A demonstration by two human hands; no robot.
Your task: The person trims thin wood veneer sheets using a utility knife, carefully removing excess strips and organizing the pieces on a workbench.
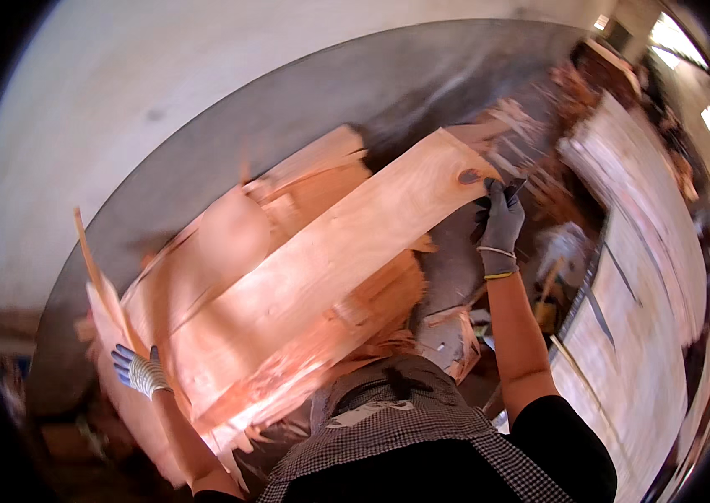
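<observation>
A long, pale wood veneer sheet (355, 226) lies slantwise over a stack of wider, ragged veneer sheets (212, 251). My right hand (501, 226), in a grey glove with a yellow-edged cuff, is at the long sheet's far right end, beside a dark knot. Its fingers are closed round a small dark flat tool (517, 186), whose exact kind I cannot make out, and its fingertips touch the sheet's edge. My left hand (141, 371), gloved with a striped cuff, rests with fingers apart on the stack's left edge, by a narrow upright wood strip (91, 251).
A grey, curved-looking table surface (288, 92) spreads behind the stack, against a pale wall (145, 75). Torn veneer scraps (531, 142) lie at the far right. More large veneer sheets (631, 335) are piled at my right, near a crumpled clear plastic bag (563, 245).
</observation>
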